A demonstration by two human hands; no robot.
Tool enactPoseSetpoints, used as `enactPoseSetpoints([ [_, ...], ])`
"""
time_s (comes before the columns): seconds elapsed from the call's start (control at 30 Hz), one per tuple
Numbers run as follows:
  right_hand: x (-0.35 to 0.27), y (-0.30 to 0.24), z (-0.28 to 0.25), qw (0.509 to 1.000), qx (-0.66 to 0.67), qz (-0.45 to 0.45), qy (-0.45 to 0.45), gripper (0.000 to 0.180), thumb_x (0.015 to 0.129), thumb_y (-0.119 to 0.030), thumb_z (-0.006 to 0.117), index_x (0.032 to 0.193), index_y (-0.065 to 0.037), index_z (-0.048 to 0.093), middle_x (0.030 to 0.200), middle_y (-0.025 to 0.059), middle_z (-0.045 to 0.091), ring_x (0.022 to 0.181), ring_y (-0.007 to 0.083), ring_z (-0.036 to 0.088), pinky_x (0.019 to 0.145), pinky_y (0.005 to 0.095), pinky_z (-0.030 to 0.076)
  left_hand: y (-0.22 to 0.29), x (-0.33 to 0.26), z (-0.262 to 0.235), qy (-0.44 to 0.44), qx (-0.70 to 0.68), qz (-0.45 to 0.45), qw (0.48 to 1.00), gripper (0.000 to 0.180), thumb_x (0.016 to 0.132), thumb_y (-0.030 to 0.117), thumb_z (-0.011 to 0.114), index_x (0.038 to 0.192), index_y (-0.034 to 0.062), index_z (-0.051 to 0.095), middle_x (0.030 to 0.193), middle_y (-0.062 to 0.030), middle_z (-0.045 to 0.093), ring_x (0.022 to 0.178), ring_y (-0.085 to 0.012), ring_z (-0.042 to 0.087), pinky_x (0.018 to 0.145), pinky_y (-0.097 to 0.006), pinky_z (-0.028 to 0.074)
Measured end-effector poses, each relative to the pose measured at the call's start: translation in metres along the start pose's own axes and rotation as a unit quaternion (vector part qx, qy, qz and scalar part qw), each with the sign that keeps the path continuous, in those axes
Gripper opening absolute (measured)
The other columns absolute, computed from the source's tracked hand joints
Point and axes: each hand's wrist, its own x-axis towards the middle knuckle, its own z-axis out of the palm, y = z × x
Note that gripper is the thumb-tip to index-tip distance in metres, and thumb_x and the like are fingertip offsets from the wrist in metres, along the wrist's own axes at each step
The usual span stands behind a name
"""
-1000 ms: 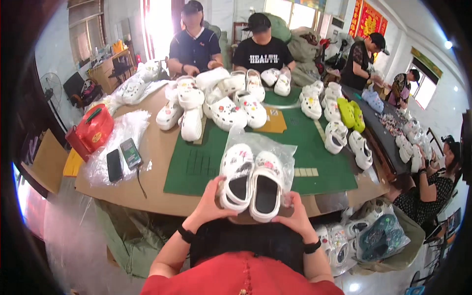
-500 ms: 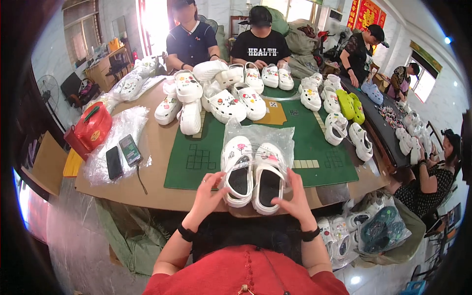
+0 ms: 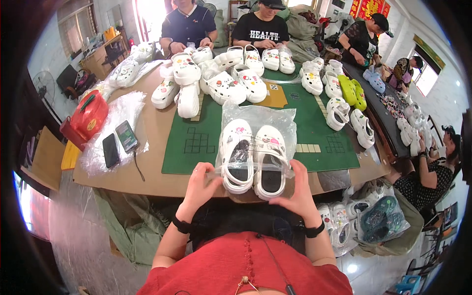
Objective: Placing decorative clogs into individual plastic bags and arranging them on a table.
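A pair of white clogs with charms, the left clog (image 3: 237,129) and the right clog (image 3: 269,137), lies side by side at the table's near edge, heels toward me. A clear plastic bag (image 3: 290,115) covers their toes and middles; the heels stick out of its mouth. My left hand (image 3: 199,189) holds the bag's rim beside the left clog, its thumb close to the heel. On the other side my right hand (image 3: 301,194) grips the rim, thumb extended near the right heel. The bag's edge stretches between both hands across the clogs.
Decorated white clogs (image 3: 223,88) are heaped ahead on the green mat (image 3: 189,157). Lime clogs (image 3: 350,93) stand at right. Two phones (image 3: 111,150) and a red bag (image 3: 89,120) lie left. Bagged clogs (image 3: 383,219) fill a sack below right. Several people work around.
The bag's mouth has been drawn toward me, farther over the clogs. My fingers have closed on its rim at both sides. The view has tilted slightly downward.
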Motion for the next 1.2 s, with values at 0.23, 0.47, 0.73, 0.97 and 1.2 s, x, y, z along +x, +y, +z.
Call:
enactPoseSetpoints([
  [0.23,-0.012,0.014,0.018,0.992,-0.1,0.038,-0.072,0.134,0.05,-0.04,0.098,0.154,-0.003,0.022,0.141,0.0233,0.037,0.13,0.0406,0.04,0.106,0.0455,0.04,0.016,-0.008,0.028,-0.057,0.026,0.011,0.998,0.112,0.061,0.028,0.093,0.148,0.005,0.027,0.13,-0.0217,0.041,0.127,-0.0404,0.041,0.109,-0.047,0.039],
  [0.47,0.012,0.034,0.019,0.987,0.116,0.108,0.004,0.12,0.055,-0.026,0.098,0.151,-0.002,0.031,0.11,0.0062,0.058,0.097,0.0179,0.053,0.089,0.0333,0.042,0.003,0.028,0.042,-0.012,-0.151,-0.015,0.988,0.107,0.058,0.023,0.096,0.142,0.0043,0.032,0.133,-0.017,0.049,0.122,-0.029,0.051,0.106,-0.04,0.041],
  [0.73,0.043,0.067,0.052,0.953,0.0,0.261,0.156,0.043,0.075,-0.014,0.081,0.111,-0.01,0.057,0.065,0.0062,0.052,0.057,0.0216,0.052,0.057,0.0362,0.043,-0.002,0.067,0.062,0.142,0.018,-0.097,0.985,0.035,0.071,0.021,0.086,0.088,0.0035,0.061,0.078,-0.0153,0.068,0.072,-0.0347,0.065,0.066,-0.04,0.051],
  [0.97,0.013,0.08,0.03,0.986,-0.013,0.06,0.157,0.036,0.076,-0.005,0.073,0.111,-0.008,0.063,0.088,0.01,0.059,0.079,0.0247,0.061,0.064,0.0369,0.049,-0.011,0.038,0.032,0.14,-0.045,-0.027,0.989,0.018,0.076,0.001,0.072,0.092,0.002,0.062,0.083,-0.0068,0.061,0.071,-0.0178,0.058,0.069,-0.031,0.05],
  [1.2,-0.02,0.068,-0.027,0.96,0.041,0.269,0.068,0.02,0.084,-0.009,0.073,0.102,-0.001,0.066,0.086,0.0059,0.07,0.074,0.0162,0.066,0.067,0.026,0.051,0.006,0.008,0.008,0.158,0.007,-0.032,0.987,0.018,0.08,0.0,0.071,0.097,0.002,0.064,0.086,-0.0052,0.063,0.071,-0.0121,0.061,0.062,-0.027,0.05],
])
